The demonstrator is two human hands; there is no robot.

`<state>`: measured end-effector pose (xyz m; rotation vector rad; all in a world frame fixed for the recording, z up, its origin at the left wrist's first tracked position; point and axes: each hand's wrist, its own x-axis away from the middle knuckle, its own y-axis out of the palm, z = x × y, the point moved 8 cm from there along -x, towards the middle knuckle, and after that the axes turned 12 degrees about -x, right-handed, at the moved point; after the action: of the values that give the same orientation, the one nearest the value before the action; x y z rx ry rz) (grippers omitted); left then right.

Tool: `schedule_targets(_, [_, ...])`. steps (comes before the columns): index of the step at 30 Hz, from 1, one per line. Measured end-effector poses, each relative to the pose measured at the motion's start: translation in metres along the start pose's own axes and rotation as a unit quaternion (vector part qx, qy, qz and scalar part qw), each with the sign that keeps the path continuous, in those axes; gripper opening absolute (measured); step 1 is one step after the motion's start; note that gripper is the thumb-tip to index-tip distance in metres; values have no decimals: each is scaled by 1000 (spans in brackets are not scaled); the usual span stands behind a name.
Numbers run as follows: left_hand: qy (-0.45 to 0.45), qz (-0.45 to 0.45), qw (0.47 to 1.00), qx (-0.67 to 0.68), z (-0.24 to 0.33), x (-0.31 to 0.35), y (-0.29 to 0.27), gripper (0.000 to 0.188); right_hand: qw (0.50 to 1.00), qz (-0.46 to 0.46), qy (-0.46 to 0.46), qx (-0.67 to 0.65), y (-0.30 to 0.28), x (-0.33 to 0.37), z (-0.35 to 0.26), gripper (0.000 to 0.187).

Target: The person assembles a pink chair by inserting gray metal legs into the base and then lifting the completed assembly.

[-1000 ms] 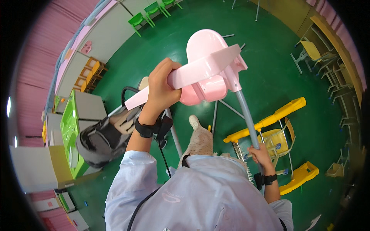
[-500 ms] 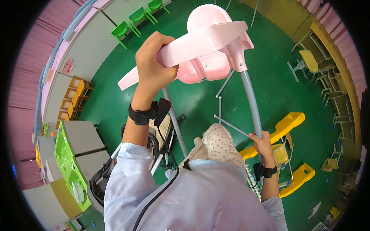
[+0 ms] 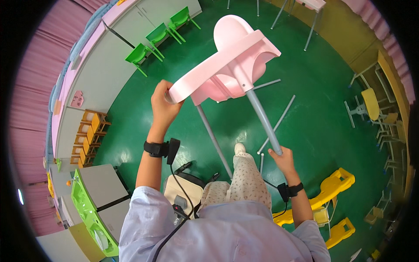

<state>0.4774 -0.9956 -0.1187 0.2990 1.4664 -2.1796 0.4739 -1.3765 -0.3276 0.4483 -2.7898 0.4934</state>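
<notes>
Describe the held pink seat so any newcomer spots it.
Find the green floor. Above the picture's centre is the pink seat with grey legs. Unlike the pink-topped furniture toward the top right, it is held by a person's left hand and right hand.

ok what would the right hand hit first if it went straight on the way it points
Past the grey leg it grips, the right hand would likely meet the pink seat, though depth is unclear.
</notes>
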Motion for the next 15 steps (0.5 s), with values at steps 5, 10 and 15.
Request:
schedule_targets(5, [-12,-194,970,-146,-87,-34,70,40,998,-45,28,21,60,-72,26,34])
schedule_targets(10, [-32,-225,971,-75,-174,-6,135,41,984,-82,86,135,93,-106,47,35])
schedule_targets(15, [-102,-269,956,-55,-240,43,180,42,974,-106,116,161,130,-120,81,33])
